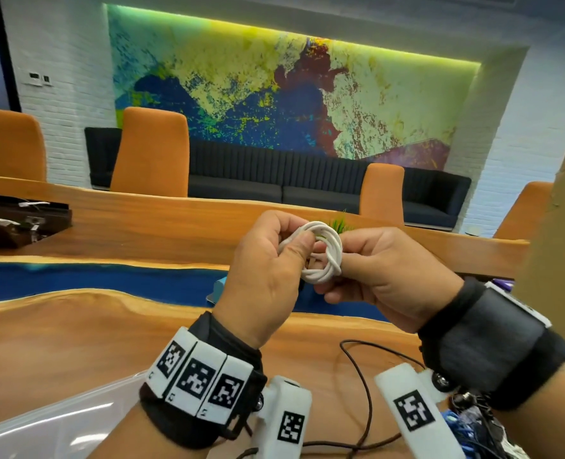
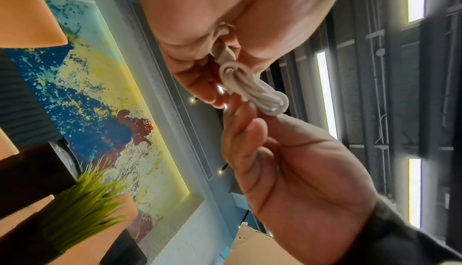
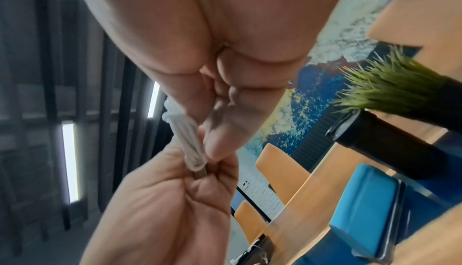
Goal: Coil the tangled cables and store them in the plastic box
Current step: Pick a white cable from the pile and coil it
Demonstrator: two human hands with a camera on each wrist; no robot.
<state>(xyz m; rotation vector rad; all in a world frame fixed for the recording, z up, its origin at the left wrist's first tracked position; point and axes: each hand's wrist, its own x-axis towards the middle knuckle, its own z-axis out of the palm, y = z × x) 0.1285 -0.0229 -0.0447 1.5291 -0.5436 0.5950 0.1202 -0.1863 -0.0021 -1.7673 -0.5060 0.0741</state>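
Holding a small white cable coil [image 1: 324,256] between them, the left hand [image 1: 268,276] and right hand [image 1: 387,276] are raised above the middle of the table [image 1: 76,332], each with fingers curled round a side of the bundle. A thin dark cable [image 1: 367,392] lies loose near the table's near edge, and a clear plastic box [image 1: 59,425] sits at its near left corner.

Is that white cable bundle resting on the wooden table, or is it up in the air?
Apart. The head view shows the white cable gripped between the left hand and right hand, raised clear of the wooden table.
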